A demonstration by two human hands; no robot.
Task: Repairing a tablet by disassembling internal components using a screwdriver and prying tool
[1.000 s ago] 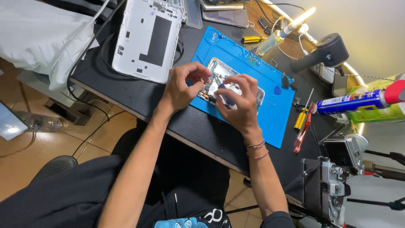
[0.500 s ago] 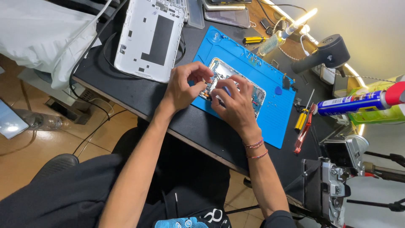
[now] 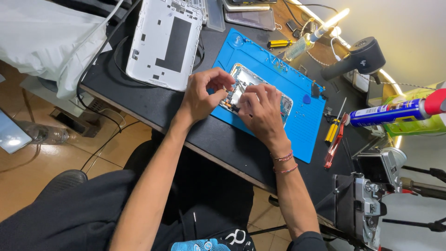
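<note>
An opened phone (image 3: 253, 86) with its insides showing lies on a blue work mat (image 3: 288, 121). My left hand (image 3: 204, 95) rests at the phone's near left corner, thumb and forefinger pinched close on a small part that is too small to make out. My right hand (image 3: 262, 111) lies over the phone's near half with its fingers curled down onto the circuit board; whether it holds a fine tool is hidden by the fingers.
A white tablet back cover (image 3: 165, 42) lies at the left of the black table (image 3: 186, 116). Right of the mat lie yellow and red screwdrivers (image 3: 334, 135), a blue spray can (image 3: 395, 111), a black hot-air tool (image 3: 360, 58) and a camera (image 3: 371, 195). A yellow-handled tool (image 3: 281, 44) lies behind the mat.
My left hand's fingers have drawn in to a pinch at the phone's corner. My right hand has shifted slightly over the board.
</note>
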